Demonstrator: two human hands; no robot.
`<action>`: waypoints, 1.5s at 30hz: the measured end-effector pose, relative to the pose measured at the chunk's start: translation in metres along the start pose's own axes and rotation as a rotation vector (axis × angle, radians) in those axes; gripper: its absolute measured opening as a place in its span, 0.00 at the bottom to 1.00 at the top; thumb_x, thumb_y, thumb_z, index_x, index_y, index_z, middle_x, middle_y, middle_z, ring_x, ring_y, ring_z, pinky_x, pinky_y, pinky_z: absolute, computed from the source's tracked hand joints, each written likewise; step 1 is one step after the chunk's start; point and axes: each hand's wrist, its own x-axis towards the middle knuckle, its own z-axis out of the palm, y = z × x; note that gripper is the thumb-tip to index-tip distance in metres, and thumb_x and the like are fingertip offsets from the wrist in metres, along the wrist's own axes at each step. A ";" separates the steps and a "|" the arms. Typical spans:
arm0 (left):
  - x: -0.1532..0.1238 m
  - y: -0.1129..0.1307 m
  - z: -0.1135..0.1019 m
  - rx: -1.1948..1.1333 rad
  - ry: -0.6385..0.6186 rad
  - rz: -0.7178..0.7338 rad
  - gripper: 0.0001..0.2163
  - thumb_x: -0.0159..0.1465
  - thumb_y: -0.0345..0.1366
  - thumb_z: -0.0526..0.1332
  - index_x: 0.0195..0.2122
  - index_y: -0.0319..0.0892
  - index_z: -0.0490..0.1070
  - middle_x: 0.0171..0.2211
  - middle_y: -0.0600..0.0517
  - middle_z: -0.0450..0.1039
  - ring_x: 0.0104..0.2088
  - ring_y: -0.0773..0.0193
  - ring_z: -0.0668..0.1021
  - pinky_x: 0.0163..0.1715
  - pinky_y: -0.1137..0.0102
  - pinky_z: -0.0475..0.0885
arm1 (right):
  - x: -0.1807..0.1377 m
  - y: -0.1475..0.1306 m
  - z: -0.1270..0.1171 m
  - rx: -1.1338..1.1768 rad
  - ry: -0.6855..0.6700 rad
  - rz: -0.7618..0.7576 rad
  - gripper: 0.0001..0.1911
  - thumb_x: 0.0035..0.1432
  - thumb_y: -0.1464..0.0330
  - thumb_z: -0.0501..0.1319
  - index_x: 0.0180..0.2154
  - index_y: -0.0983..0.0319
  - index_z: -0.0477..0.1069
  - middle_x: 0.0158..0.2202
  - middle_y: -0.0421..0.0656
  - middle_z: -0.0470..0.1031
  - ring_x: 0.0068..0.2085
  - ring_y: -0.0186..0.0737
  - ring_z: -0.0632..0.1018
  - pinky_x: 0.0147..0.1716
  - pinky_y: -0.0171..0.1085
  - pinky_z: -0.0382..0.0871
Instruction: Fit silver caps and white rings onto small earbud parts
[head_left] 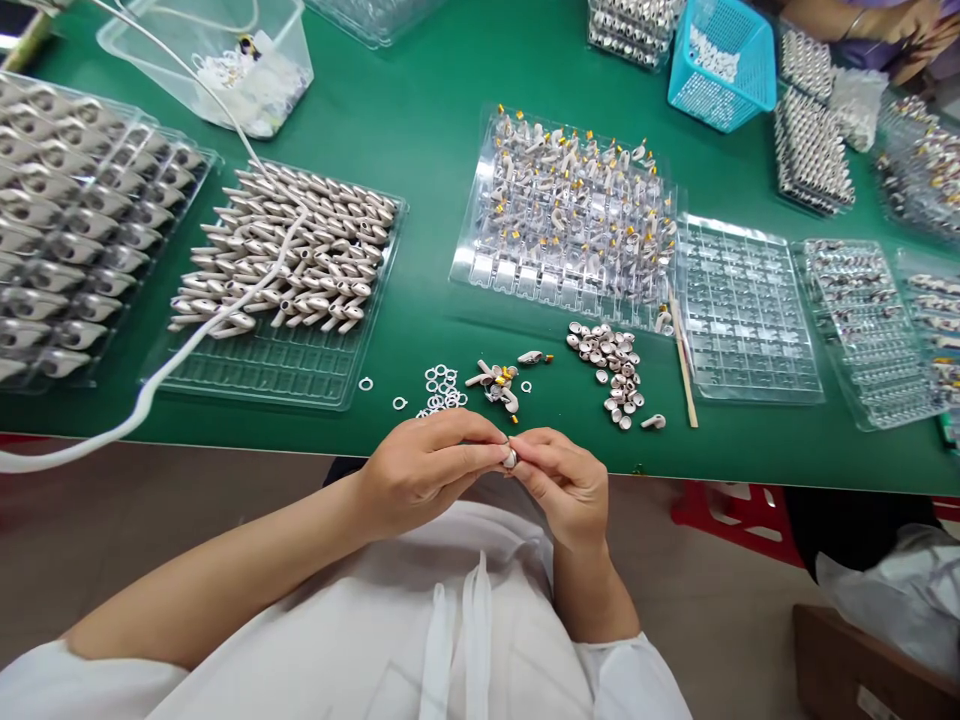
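Note:
My left hand (427, 465) and my right hand (564, 480) meet at the table's front edge. Both pinch one small pale earbud part (510, 459) between thumb and fingertips, which cover most of it. Just beyond lie a few beige earbud pieces with yellow tabs (496, 380). White rings (444, 388) are scattered to their left, and a single ring (526, 387) sits to their right. Farther right is a loose heap of small cup-shaped earbud shells (611, 365), with one stemmed earbud piece (653, 422) beside it.
A clear tray of earbud parts with yellow tabs (570, 200) lies ahead. Left are a tray of beige stems (289, 250), a white cable (217, 318) and a plastic tub (281, 80). A wooden stick (682, 365) and blue basket (724, 100) are right. Another person's hands (915, 30) show top right.

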 end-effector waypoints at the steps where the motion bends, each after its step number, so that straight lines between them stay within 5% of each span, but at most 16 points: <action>1: 0.000 0.000 0.000 0.001 0.000 -0.004 0.06 0.67 0.26 0.59 0.42 0.39 0.74 0.36 0.45 0.79 0.37 0.66 0.80 0.36 0.72 0.79 | 0.000 0.000 0.000 -0.013 0.006 -0.007 0.14 0.57 0.72 0.66 0.45 0.52 0.79 0.37 0.44 0.81 0.38 0.39 0.81 0.34 0.37 0.79; 22: -0.005 -0.001 0.002 -0.060 0.036 -0.078 0.06 0.66 0.26 0.60 0.41 0.40 0.75 0.36 0.46 0.79 0.36 0.66 0.81 0.34 0.74 0.79 | 0.000 0.000 -0.001 -0.087 -0.014 -0.102 0.21 0.55 0.79 0.66 0.47 0.51 0.78 0.39 0.43 0.81 0.38 0.39 0.81 0.34 0.36 0.78; 45: -0.007 0.000 0.002 0.057 0.015 0.018 0.06 0.66 0.25 0.57 0.39 0.38 0.72 0.34 0.44 0.78 0.35 0.66 0.80 0.33 0.73 0.78 | -0.001 -0.003 0.004 -0.191 0.002 -0.215 0.21 0.55 0.79 0.65 0.48 0.53 0.77 0.39 0.44 0.80 0.37 0.40 0.81 0.33 0.39 0.78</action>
